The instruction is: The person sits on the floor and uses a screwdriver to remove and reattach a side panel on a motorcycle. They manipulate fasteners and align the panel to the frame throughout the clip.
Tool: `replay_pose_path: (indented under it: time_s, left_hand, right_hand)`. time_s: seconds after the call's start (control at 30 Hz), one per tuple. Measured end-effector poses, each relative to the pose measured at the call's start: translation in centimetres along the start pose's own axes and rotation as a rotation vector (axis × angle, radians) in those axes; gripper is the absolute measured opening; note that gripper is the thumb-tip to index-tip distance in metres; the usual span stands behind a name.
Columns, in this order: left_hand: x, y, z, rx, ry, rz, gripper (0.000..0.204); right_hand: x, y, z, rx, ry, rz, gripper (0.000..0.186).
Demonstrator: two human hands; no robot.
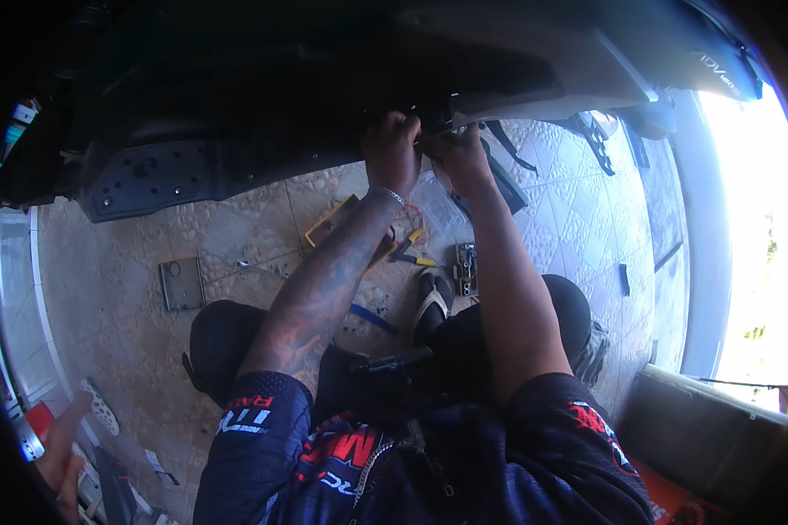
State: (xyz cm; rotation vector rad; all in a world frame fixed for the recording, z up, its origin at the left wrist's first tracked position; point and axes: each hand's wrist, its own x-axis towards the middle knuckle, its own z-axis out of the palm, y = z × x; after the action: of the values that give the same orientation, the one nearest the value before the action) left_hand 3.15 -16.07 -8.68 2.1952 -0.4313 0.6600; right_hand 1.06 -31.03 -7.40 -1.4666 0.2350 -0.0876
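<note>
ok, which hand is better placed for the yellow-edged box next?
Left, probably: the yellow-edged box shows left of the left forearm, nearer the left hand; the right hand would likely cross that arm.

Daylight's totally blown out past the right edge of the tiled floor (578,210), while the dark bodywork (306,79) up top is mostly lost in shadow. Fisheye bends the floor's left edge, corners go black, fine detail's kinda soft.
</note>
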Motion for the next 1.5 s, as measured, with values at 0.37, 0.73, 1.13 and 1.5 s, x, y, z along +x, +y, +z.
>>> replay_pose_path:
  time_s: [0.37, 0.73, 1.13, 1.5]
  left_hand:
    - [0.2, -0.1, -0.3, 0.013, -0.026, 0.022, 0.027]
    - [0.2, 0.3, -0.4, 0.036, -0.008, 0.037, 0.025]
    - [0.3, -0.1, -0.1, 0.043, -0.059, 0.035, 0.030]
    - [0.4, 0.4, -0.6, 0.037, -0.072, 0.037, 0.031]
  right_hand:
    - [0.5, -0.3, 0.2, -0.001, -0.014, 0.139, 0.074]
    - [0.6, 0.2, -0.6, -0.082, -0.011, 0.138, 0.072]
    - [0.6, 0.0, -0.8, -0.417, 0.066, -0.004, 0.089]
    - [0.5, 0.2, -1.1, -0.511, 0.086, -0.052, 0.088]
